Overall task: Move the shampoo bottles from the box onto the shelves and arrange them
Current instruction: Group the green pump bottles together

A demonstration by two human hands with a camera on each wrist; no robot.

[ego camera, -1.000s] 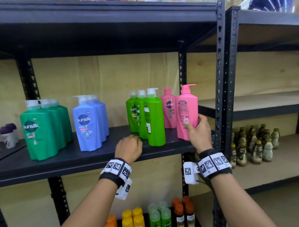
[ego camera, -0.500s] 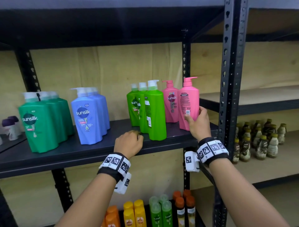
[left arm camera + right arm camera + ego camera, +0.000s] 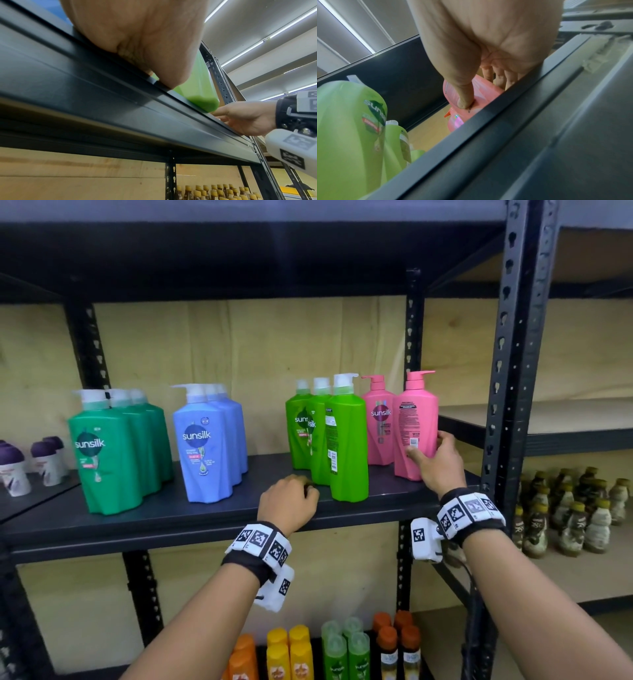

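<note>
Pink and glossy, the front pump bottle (image 3: pixel 416 426) stands upright at the right end of the dark metal shelf (image 3: pixel 205 511), its printed back label facing out; the right hand (image 3: pixel 440 463) clasps its lower body. The left hand (image 3: pixel 287 501) rests as a loose fist on the shelf edge beside three bright green bottles (image 3: pixel 346 440).

Left wrist view: the palm sits on the ribbed steel lip.

Right wrist view: the thumb (image 3: pixel 464 93) presses the smooth pink plastic, fingers wrapped behind.
</note>
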